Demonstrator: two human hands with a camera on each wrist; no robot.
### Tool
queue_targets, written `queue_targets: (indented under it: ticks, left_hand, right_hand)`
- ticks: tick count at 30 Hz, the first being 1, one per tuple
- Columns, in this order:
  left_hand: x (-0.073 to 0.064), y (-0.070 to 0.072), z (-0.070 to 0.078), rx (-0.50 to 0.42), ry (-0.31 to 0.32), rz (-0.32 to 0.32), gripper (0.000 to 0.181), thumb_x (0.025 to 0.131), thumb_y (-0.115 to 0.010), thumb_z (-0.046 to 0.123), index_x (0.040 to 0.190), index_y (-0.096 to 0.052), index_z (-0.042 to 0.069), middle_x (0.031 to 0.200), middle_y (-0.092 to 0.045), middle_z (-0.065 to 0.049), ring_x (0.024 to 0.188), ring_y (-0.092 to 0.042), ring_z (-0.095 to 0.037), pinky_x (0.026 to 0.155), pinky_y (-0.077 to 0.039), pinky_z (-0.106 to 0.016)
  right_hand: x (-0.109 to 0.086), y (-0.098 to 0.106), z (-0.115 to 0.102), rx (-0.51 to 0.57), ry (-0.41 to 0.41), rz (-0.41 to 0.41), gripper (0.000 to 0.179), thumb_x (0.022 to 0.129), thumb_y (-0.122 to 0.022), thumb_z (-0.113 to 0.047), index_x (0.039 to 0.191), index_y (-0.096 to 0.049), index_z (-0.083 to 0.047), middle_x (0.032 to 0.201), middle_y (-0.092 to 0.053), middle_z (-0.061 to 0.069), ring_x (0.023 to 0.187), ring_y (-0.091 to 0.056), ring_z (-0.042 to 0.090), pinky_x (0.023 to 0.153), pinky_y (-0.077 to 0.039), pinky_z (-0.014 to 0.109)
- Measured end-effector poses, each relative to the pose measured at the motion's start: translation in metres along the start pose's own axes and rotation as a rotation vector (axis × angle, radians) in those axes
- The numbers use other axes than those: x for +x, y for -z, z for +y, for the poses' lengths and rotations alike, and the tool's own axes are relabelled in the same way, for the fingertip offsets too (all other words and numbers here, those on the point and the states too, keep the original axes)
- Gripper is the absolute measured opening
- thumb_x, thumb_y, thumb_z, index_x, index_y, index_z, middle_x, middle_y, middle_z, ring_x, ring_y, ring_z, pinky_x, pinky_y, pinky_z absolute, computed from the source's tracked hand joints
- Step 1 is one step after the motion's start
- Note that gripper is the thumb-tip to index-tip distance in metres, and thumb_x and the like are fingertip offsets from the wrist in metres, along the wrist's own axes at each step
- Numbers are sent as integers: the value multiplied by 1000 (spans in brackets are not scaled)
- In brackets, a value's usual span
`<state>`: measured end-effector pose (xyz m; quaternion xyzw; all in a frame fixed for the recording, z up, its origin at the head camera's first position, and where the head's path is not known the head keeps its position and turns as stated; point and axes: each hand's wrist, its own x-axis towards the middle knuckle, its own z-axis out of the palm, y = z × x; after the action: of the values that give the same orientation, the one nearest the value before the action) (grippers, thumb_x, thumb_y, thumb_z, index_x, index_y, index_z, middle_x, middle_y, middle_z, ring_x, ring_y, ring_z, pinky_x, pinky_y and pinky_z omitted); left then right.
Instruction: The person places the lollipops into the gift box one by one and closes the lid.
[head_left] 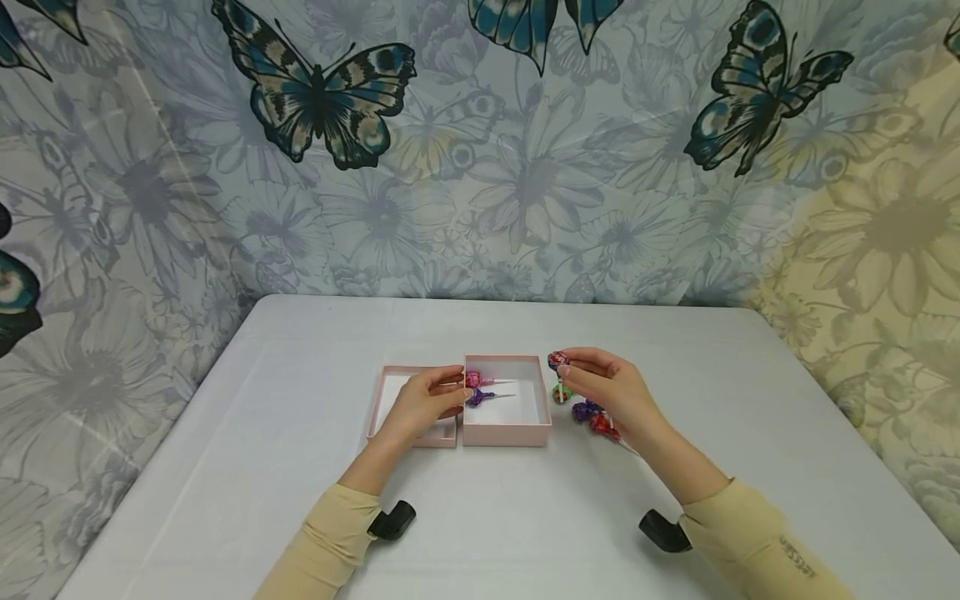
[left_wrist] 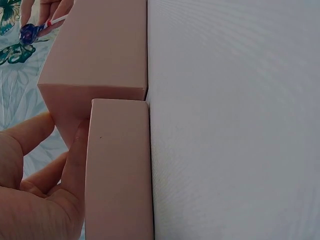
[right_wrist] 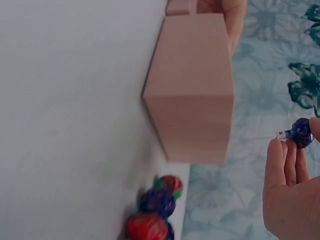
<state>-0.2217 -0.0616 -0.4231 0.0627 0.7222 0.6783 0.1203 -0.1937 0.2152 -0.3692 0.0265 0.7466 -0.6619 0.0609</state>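
My left hand (head_left: 422, 406) grips the left wall of an open pink box (head_left: 506, 436), thumb and fingers at its rim. A pink lollipop (head_left: 474, 380) and a purple lollipop (head_left: 477, 398) lie inside on the white bottom, sticks pointing right. Just past the box's right wall, my right hand (head_left: 611, 390) pinches a dark blue lollipop (right_wrist: 301, 133) by its wrapped head, raised above the table. In the right wrist view its white stick points toward the box. Below that hand lie a green-and-red lollipop (head_left: 561, 394), a purple one (head_left: 586, 411) and a red one (head_left: 603, 427).
A second, shallower pink box part (head_left: 437, 442) stands against the left of the box, partly under my left forearm. Everything rests on a white-covered table (head_left: 480, 525). Behind it hangs a butterfly-and-flower patterned backdrop (head_left: 480, 208).
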Motion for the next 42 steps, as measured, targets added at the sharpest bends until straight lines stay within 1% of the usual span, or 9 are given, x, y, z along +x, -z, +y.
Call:
queue_targets:
  ticks: [7, 13, 16, 18, 22, 27, 33, 38, 42]
  left_hand:
    - [1, 0, 0, 2, 4, 14, 49, 91, -69, 5, 136, -53, -2, 129, -60, -18, 111, -62, -27, 83, -58, -35]
    - [2, -1, -1, -7, 2, 13, 48, 91, -69, 5, 136, -54, -1, 130, -59, -19, 110, -63, -27, 83, -58, -36]
    - [2, -1, -1, -10, -1, 6, 47, 92, -68, 5, 136, -53, -2, 130, -59, -20, 111, -63, -28, 84, -58, -37]
    - [3, 0, -1, -6, -3, 3, 47, 92, -67, 5, 137, -53, -2, 130, -59, -20, 112, -62, -28, 84, -58, -37]
    - [3, 1, 0, -1, -5, 2, 48, 92, -68, 5, 137, -53, -2, 131, -59, -19, 113, -62, -29, 84, -58, -36]
    - [3, 2, 0, -2, -12, 7, 47, 92, -68, 4, 136, -54, -2, 130, -59, -20, 113, -62, -30, 84, -58, -37]
    - [2, 2, -1, -14, -14, 9, 47, 91, -68, 5, 136, -53, -2, 130, -59, -19, 113, -61, -29, 84, -58, -38]
    - [1, 2, -1, -16, -12, 6, 48, 92, -68, 5, 137, -53, -2, 130, -59, -19, 115, -61, -29, 84, -58, -37]
    - [1, 3, -1, -14, -15, 8, 48, 91, -68, 5, 137, -53, -2, 129, -60, -19, 114, -61, -29, 84, -58, -37]
  right_hand:
    - [11, -30, -4, -74, 32, -79, 47, 86, -77, -29, 124, -62, -6, 111, -66, 5, 102, -64, 24, 95, -52, 45]
    - [20, -48, 3, -162, 64, -155, 41, 86, -77, -27, 119, -65, -6, 108, -69, 6, 98, -64, 18, 94, -51, 48]
    - [23, -55, 6, -262, 96, -170, 36, 84, -79, -27, 113, -68, -8, 101, -70, 4, 93, -65, 18, 87, -55, 43]
    - [25, -59, 6, -352, 139, -182, 33, 83, -80, -27, 109, -70, -10, 97, -69, 2, 90, -64, 18, 81, -57, 37]
    - [28, -66, 6, -551, 275, -222, 27, 82, -80, -24, 104, -72, -10, 90, -69, -2, 85, -64, 15, 73, -57, 29]
    - [35, -74, 6, -694, 393, -299, 24, 82, -81, -17, 101, -72, -6, 86, -69, -2, 80, -65, 12, 71, -57, 26]
    - [44, -85, 8, -779, 381, -379, 20, 80, -81, -12, 96, -71, -5, 83, -66, -1, 76, -61, 10, 68, -56, 22]
    - [47, -92, 13, -865, 378, -373, 20, 77, -84, -12, 91, -71, -8, 80, -65, -3, 73, -58, 8, 65, -53, 21]
    - [48, -96, 14, -882, 383, -368, 20, 76, -85, -10, 89, -70, -9, 79, -66, -2, 72, -58, 8, 64, -53, 22]
